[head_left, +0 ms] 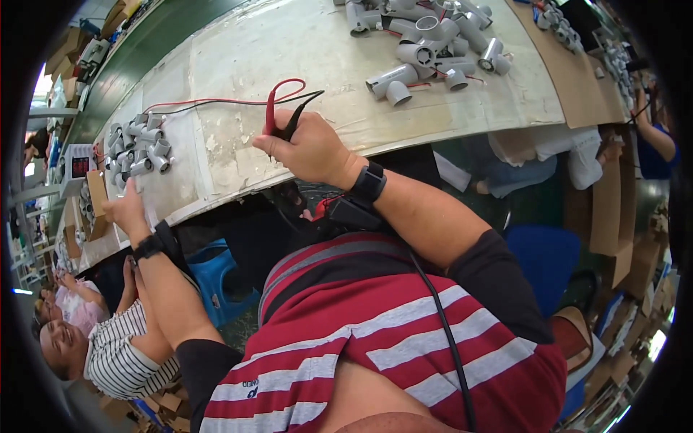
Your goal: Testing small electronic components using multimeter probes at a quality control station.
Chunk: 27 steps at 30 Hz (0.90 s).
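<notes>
My right hand (pixel 317 150), held over the table near its front edge, is closed round a pair of test leads. The red lead (pixel 271 112) and the black lead (pixel 294 121) stick up side by side out of my fist. Their thin wires loop back and run left across the tabletop. At the left, my left hand (pixel 128 213) is by the table edge, thumb and forefinger apart, with no object visible in it. Just beyond its fingertips lies a small heap of grey elbow-shaped plastic fittings (pixel 137 150).
A larger pile of grey pipe fittings (pixel 433 54), some with red wires, lies on the far right of the worn table (pixel 238 58). A meter box (pixel 77 169) and a cardboard box (pixel 97 202) stand left. A blue stool (pixel 220 281) is below; another person sits at left.
</notes>
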Tool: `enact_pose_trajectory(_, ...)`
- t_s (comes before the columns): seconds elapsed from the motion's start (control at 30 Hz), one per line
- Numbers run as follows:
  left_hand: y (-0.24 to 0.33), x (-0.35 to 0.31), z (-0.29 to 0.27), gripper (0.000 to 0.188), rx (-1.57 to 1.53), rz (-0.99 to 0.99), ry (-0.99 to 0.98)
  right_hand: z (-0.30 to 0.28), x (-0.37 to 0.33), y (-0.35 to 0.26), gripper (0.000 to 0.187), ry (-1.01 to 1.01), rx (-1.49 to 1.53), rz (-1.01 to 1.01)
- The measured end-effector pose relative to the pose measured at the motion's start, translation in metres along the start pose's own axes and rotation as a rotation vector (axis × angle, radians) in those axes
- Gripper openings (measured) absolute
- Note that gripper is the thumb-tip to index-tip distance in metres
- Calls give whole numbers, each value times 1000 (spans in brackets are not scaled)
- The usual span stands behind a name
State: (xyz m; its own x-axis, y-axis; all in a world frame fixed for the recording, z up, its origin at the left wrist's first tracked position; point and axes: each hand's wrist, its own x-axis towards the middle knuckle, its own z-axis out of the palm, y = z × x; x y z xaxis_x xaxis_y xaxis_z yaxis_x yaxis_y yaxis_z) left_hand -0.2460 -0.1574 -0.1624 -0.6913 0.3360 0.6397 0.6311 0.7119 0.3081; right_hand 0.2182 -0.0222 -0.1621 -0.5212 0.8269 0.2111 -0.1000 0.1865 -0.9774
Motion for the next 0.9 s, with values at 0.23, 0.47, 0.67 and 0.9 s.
enact_pose_trajectory(0.23,263,-61,-117,38,-523,505,-578,-5,9,-8,22,-13,-49,63)
enact_pose_trajectory(0.47,423,-215,-144,29,-463,1285,-686,33,31,-11,21,108,-40,150)
enact_pose_trajectory(0.67,405,-214,-113,16,-521,1450,-807,52,19,-6,20,-144,-74,351)
enact_pose_trajectory(0.9,349,-192,-247,64,-807,721,-992,17,-21,-27,19,-53,-48,430)
